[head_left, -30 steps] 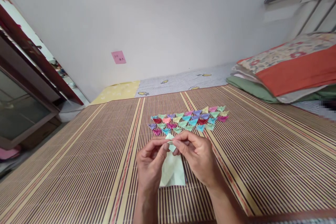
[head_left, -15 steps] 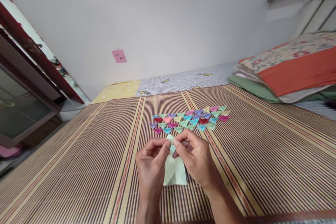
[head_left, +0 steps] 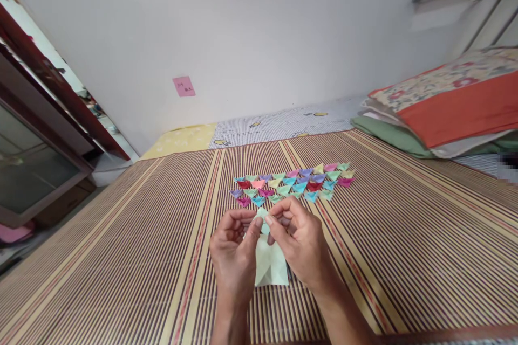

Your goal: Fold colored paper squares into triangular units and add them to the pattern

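Between my fingertips is a small pale green folded paper [head_left: 263,214], its tip pointing up toward the wall. My left hand [head_left: 237,242] pinches its left side between thumb and forefinger. On the paper's right side, my right hand [head_left: 301,240] grips with thumb and forefinger. Below the hands, a larger creased pale green sheet [head_left: 272,264] lies on the striped mat [head_left: 162,237], partly covered by my hands. Just beyond my fingers, several small folded paper triangles [head_left: 299,187] in many colours lie in rows.
A pink note [head_left: 184,86] is stuck on the white wall. Folded bedding with an orange and floral cover [head_left: 457,108] sits at the right. Yellow cloth [head_left: 178,139] and checked cloth show along the mat's far edge. A glass-fronted cabinet [head_left: 32,161] stands at the left.
The left forefinger has lifted slightly from the small paper's top, and more of the paper shows. Both hands remain in nearly the same place.
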`<state>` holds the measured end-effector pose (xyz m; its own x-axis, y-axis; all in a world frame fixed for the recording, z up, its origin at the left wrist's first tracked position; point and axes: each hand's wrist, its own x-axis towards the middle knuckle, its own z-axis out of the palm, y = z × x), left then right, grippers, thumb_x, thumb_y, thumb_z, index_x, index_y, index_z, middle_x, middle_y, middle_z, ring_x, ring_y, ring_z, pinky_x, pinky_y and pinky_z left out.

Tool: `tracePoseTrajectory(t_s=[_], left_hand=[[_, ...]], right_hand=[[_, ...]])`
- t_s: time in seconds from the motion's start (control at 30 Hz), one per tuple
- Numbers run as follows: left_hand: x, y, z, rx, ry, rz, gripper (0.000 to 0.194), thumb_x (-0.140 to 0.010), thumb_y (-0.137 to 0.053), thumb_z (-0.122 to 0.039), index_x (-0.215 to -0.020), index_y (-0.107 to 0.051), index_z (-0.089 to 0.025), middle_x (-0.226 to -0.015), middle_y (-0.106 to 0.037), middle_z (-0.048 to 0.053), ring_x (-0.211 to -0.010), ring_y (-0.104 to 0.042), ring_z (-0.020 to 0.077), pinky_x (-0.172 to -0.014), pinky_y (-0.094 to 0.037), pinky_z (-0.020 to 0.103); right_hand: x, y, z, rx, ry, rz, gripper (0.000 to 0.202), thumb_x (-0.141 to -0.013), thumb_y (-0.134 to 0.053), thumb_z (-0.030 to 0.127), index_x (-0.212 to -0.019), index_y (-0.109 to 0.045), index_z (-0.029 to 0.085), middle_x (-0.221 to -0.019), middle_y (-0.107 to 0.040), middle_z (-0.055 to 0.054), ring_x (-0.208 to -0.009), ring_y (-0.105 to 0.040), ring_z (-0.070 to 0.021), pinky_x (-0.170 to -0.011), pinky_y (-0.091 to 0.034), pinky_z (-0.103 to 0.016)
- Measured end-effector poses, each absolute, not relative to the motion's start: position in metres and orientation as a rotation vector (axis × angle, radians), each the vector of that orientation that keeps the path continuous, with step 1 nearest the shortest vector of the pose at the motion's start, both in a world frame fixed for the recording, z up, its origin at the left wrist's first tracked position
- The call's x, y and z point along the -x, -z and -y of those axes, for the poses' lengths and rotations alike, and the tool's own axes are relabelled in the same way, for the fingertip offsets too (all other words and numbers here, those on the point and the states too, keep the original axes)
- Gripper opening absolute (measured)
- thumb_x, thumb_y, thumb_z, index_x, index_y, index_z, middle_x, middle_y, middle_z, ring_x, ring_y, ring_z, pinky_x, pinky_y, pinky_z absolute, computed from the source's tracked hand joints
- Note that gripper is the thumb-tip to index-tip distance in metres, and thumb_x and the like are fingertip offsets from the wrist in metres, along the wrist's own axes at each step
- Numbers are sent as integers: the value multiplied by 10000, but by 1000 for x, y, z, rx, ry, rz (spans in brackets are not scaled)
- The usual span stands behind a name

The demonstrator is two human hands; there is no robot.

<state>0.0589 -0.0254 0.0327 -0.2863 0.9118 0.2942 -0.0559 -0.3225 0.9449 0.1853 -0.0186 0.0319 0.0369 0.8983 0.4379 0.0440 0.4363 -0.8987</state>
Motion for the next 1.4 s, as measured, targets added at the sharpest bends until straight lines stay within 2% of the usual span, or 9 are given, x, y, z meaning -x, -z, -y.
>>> tracePoseTrajectory(t_s=[0.3, 0.5, 0.6, 0.7, 0.77, 1.0, 1.2, 1.3, 1.4], left_hand=[[-54, -35, 20, -1114, -1541, -988, 340, -737, -898, -314, -998, -732, -173, -815, -755, 36, -728, -703, 149, -671, -566, 227], [-47, -37, 21, -1072, -1363, -983, 260, -690, -923, -325, -760, -740, -154, -702, -716, 26, -643, -643, 130, -614, -523, 220], [-52, -35, 22, -998, -1423, -941, 228, -723, -901, -319, -747, -726, -174, -664, -685, -3, -599, -605, 111, -575, -497, 203], [-56, -35, 22, -950, -1457, -907, 220, -738, -889, -321, -760, -722, -179, -667, -679, -7, -598, -594, 106, -566, -489, 195], [-55, -36, 22, -962, -1410, -895, 238, -727, -896, -325, -757, -714, -173, -668, -677, -1, -604, -594, 109, -571, -490, 198], [-48, -37, 22, -1100, -1221, -888, 275, -723, -906, -325, -728, -693, -150, -646, -607, -16, -579, -515, 84, -543, -425, 180], [-63, -34, 22, -885, -1447, -899, 267, -703, -909, -321, -697, -697, -159, -640, -620, -14, -603, -540, 100, -593, -452, 200], [-69, -32, 19, -758, -1529, -843, 316, -636, -945, -326, -653, -682, -152, -608, -577, -27, -609, -517, 93, -630, -455, 195], [-73, -32, 18, -645, -1508, -763, 362, -585, -970, -333, -618, -659, -152, -576, -549, -36, -589, -498, 88, -620, -443, 191]], right_hand=[[-194, -32, 19, 864, -882, 1422, 36, -980, -620, 248, -983, -587, 234, -845, -667, 3, -646, -656, -134, -563, -543, -248], [-208, -39, 21, 871, -970, 1570, 92, -1011, -604, 288, -1088, -631, 245, -871, -701, -8, -713, -653, -156, -637, -534, -275], [-206, -38, 20, 864, -986, 1524, 136, -1006, -622, 359, -975, -645, 228, -822, -675, -3, -722, -632, -158, -614, -489, -260], [-203, -36, 17, 884, -1005, 1522, 308, -1024, -586, 409, -786, -591, 212, -680, -541, 29, -621, -515, -136, -556, -395, -255], [-204, -36, 16, 916, -980, 1530, 374, -1049, -524, 407, -730, -533, 212, -637, -456, 42, -594, -449, -131, -544, -348, -260], [-215, -37, 17, 901, -936, 1727, 349, -1050, -491, 331, -722, -476, 214, -658, -413, 46, -612, -390, -131, -566, -293, -281], [-211, -35, 16, 850, -1103, 1579, 256, -1007, -607, 371, -813, -544, 217, -706, -447, 49, -639, -420, -130, -573, -331, -264], [-207, -34, 16, 860, -1086, 1600, 272, -981, -652, 349, -776, -537, 213, -697, -457, 49, -654, -447, -131, -586, -348, -260], [-204, -34, 17, 866, -1007, 1582, 308, -1000, -617, 328, -737, -506, 213, -678, -455, 51, -640, -441, -127, -584, -341, -260]])
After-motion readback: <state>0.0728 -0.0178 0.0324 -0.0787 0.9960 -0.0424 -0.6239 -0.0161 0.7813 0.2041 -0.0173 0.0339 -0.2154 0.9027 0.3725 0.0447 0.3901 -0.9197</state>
